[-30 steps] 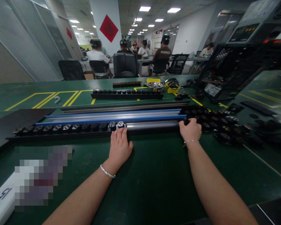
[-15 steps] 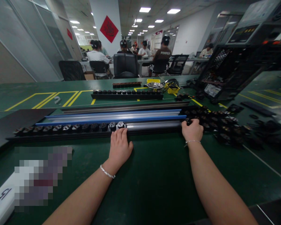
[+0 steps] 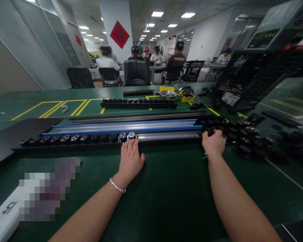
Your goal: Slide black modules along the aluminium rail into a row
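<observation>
A long black rail (image 3: 166, 142) with a shiny inner channel (image 3: 164, 135) lies across the table in front of me. A row of small black modules with metal tops (image 3: 113, 137) fills its left part. My left hand (image 3: 130, 155) rests with its fingers stretched over the rail's near edge, by the last module (image 3: 132, 135) of the row. Past the rail's right end, my right hand (image 3: 214, 143) has its fingers curled round a small black part (image 3: 211, 131), mostly hidden. A pile of similar black parts (image 3: 252, 137) spreads just to its right.
Behind lie a blue-edged rail (image 3: 166, 128), a dark rail (image 3: 141, 117) and another filled rail (image 3: 138, 105). A metal bowl (image 3: 168, 93) stands near yellow holders. An open computer case (image 3: 232, 77) is at right. A white box (image 3: 5, 208) lies front left. People sit at tables beyond.
My right hand has moved a little to the right, off the rail's end towards the pile, with the black part in its fingers. My left hand stays at the same place on the rail.
</observation>
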Tool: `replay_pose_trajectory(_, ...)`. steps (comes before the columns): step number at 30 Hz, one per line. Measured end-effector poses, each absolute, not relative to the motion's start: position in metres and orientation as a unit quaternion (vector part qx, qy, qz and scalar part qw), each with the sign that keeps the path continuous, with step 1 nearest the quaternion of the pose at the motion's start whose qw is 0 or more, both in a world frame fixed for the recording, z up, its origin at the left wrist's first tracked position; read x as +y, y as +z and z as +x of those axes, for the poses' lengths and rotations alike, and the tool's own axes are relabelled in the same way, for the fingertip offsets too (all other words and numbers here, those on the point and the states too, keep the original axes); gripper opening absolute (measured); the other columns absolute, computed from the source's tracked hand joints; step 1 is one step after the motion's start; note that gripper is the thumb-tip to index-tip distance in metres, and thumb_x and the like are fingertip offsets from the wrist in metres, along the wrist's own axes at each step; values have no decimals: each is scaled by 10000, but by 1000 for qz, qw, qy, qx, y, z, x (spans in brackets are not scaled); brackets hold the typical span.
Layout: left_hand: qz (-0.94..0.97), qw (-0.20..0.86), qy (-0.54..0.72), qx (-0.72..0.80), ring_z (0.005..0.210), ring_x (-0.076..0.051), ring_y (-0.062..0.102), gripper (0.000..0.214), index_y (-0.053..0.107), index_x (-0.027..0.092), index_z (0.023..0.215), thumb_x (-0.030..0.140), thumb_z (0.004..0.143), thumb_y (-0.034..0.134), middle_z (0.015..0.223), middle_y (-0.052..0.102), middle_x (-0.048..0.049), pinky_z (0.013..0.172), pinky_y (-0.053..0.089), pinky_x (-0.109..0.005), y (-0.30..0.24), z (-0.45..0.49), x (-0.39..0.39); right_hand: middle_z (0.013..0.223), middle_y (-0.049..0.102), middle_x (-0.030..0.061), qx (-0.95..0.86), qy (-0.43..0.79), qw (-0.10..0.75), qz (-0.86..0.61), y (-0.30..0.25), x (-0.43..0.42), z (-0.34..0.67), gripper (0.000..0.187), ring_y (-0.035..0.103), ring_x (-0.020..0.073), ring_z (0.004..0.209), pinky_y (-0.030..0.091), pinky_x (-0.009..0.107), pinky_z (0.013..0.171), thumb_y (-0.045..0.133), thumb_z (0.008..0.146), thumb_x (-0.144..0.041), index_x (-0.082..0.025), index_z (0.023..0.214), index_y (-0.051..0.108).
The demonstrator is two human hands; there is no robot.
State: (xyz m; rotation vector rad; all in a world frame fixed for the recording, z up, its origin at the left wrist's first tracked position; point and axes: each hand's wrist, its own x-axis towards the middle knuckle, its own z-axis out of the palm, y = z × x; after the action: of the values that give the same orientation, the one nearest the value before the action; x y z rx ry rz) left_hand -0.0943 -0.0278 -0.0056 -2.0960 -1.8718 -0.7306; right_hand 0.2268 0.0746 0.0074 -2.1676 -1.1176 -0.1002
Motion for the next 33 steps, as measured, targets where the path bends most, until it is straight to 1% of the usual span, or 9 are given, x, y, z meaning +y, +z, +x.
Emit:
replay_pose_trajectory(6, -715, 114, -246, -644, 1220, -332, 404, 540, 455, 61, 1286, 256, 788, 527, 1265, 509, -174, 1077, 299, -512, -5, -94, -28, 1040, 624, 200, -398, -52, 331, -854, 14, 66, 257, 475, 563, 358, 1000, 462, 481, 830, 515, 762, -380, -102, 1147, 532)
replay_pose_trajectory(10, -714, 115, -260, -640, 1218, -334, 409, 529, 460, 90, 1282, 253, 783, 530, 1261, 522, -169, 1060, 315, -527, -6, -94, -27, 1079, 612, 214, -416, -68, 308, -853, 20, 52, 271, 472, 543, 379, 1053, 453, 510, 869, 522, 763, -364, -89, 1145, 552)
replay_pose_trajectory(15, -709, 99, -266, -645, 1270, -341, 376, 533, 458, 88, 1289, 246, 784, 525, 1278, 518, -177, 1070, 306, -540, -6, -94, -27, 1132, 571, 261, -404, -68, 268, -872, 26, 40, 278, 472, 521, 396, 1097, 433, 513, 904, 514, 759, -356, -51, 1115, 577)
replay_pose_trajectory(19, -711, 95, -268, -643, 1312, -345, 341, 532, 451, 99, 1298, 236, 788, 517, 1291, 518, -183, 1067, 305, -565, -6, -94, -27, 1138, 567, 248, -386, -49, 239, -890, 30, 37, 280, 537, 527, 396, 1094, 451, 522, 873, 542, 718, -421, -83, 1134, 580)
replay_pose_trajectory(22, -707, 91, -260, -652, 1338, -354, 311, 530, 456, 89, 1292, 235, 786, 518, 1307, 509, -184, 1079, 285, -573, -7, -94, -27, 1136, 569, 236, -386, -32, 210, -898, 27, 39, 285, 568, 514, 421, 1101, 439, 551, 855, 543, 688, -458, -119, 1141, 588)
replay_pose_trajectory(25, -700, 88, -250, -663, 1355, -358, 293, 527, 460, 95, 1288, 243, 785, 516, 1331, 496, -176, 1091, 252, -592, -6, -93, -27, 1082, 584, 233, -407, -29, 198, -891, 20, 41, 293, 490, 510, 453, 1064, 410, 603, 801, 553, 652, -442, -155, 1041, 632)
replay_pose_trajectory(28, -701, 84, -245, -664, 1360, -350, 292, 515, 459, 120, 1291, 247, 794, 501, 1347, 490, -162, 1088, 229, -622, -6, -93, -26, 1041, 584, 242, -417, -33, 194, -887, 15, 42, 294, 441, 512, 458, 1032, 398, 620, 771, 591, 610, -407, -144, 959, 650)
replay_pose_trajectory(31, -702, 79, -243, -665, 1353, -348, 304, 499, 468, 130, 1286, 254, 803, 488, 1344, 499, -154, 1083, 218, -639, -5, -94, -25, 1088, 560, 269, -428, -62, 179, -883, 17, 39, 284, 489, 495, 452, 1057, 398, 601, 796, 582, 640, -392, -98, 1027, 636)
replay_pose_trajectory(33, -702, 78, -243, -665, 1348, -350, 311, 491, 477, 136, 1278, 258, 803, 488, 1335, 510, -151, 1082, 215, -644, -4, -94, -25, 1113, 559, 251, -463, -115, 208, -854, 20, 38, 269, 472, 492, 423, 1072, 394, 578, 837, 535, 702, -366, -97, 1080, 622)
